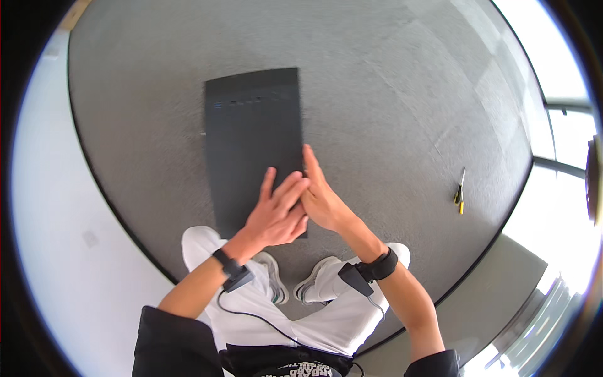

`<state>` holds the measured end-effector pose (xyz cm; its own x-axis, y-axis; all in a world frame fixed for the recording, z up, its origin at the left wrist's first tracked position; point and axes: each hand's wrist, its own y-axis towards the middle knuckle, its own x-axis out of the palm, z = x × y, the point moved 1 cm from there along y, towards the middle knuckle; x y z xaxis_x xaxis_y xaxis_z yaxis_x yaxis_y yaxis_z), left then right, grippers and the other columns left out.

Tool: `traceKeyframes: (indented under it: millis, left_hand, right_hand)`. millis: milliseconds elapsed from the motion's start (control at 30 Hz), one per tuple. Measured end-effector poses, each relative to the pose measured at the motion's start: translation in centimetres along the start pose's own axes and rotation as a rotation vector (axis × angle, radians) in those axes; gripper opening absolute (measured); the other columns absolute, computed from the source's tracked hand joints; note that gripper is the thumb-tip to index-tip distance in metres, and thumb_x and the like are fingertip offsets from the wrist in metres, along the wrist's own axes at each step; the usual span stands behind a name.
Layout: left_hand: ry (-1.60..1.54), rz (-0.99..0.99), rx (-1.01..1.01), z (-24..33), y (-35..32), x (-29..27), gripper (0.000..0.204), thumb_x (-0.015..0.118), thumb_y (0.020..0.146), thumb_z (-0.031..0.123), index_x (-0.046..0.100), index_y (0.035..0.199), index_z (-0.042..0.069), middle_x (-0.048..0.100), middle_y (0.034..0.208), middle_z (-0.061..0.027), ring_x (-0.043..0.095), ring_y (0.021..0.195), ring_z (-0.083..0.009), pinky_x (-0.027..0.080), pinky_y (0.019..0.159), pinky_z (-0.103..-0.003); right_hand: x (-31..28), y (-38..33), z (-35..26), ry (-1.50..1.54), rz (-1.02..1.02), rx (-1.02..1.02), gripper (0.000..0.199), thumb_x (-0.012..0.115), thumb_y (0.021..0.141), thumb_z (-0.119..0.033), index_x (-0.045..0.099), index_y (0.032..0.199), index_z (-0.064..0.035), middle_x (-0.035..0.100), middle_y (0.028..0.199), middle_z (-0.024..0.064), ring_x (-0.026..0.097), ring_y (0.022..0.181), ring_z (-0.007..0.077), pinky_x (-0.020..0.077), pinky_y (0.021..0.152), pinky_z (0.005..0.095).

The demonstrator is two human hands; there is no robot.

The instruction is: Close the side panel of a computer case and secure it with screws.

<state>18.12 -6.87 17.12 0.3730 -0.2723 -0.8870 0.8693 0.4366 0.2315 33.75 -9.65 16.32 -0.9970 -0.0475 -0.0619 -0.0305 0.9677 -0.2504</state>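
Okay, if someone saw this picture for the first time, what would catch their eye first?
Probably the two hands meeting at the centre: the left hand and right hand touch over the lower right corner of a dark flat panel lying on the grey carpet. Off to the right, a small yellow-handled screwdriver lies alone on the carpet.

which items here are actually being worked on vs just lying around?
In hand:
- dark flat panel on the carpet
- left hand resting on it
- right hand at its right edge

Lying about:
- yellow-handled screwdriver, on the carpet to the right, untouched
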Motion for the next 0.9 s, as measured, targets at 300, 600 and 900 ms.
traceKeyframes:
  millis: [300, 600, 900]
  left_hand:
    - [-0.026, -0.185, -0.111, -0.4, 0.0, 1.1, 0.044, 0.063, 0.079, 0.029, 0.064, 0.115, 0.003, 0.035, 0.153, -0.0098, 0.031, 0.145, -0.0253, 0.019, 0.113, -0.068]
    - [-0.113, -0.158, -0.136, -1.2, 1.2, 1.5, 0.028, 0.061, 0.083, 0.03, 0.069, 0.097, 0.007, 0.035, 0.154, -0.008, 0.031, 0.145, -0.0226, 0.02, 0.112, -0.068]
    - [-0.294, -0.247, -0.111, -0.8, 4.4, 1.4, 0.039, 0.067, 0.076, 0.033, 0.069, 0.102, 0.003, 0.036, 0.152, -0.0109, 0.027, 0.146, -0.0277, 0.017, 0.11, -0.071]
  right_hand:
    - [0.1, 1.4, 1.5, 0.056, -0.193, 0.392, 0.082, 0.05, 0.091, -0.003, 0.0, 0.156, -0.0021, 0.021, 0.155, 0.0342, 0.046, 0.131, 0.0451, 0.0408, 0.109, 0.0405]
    - [-0.6, 2.6, -0.4, -0.019, -0.029, 0.485, 0.072, 0.042, 0.093, -0.004, 0.006, 0.156, -0.0033, 0.012, 0.159, 0.0294, 0.029, 0.142, 0.0452, 0.0418, 0.108, 0.0451]
    - [-2.0, 1.4, -1.0, 0.03, 0.204, 0.795, 0.038, 0.048, 0.092, -0.007, 0.059, 0.127, 0.0033, 0.019, 0.16, 0.0231, 0.038, 0.137, 0.0453, 0.0378, 0.111, 0.0457]
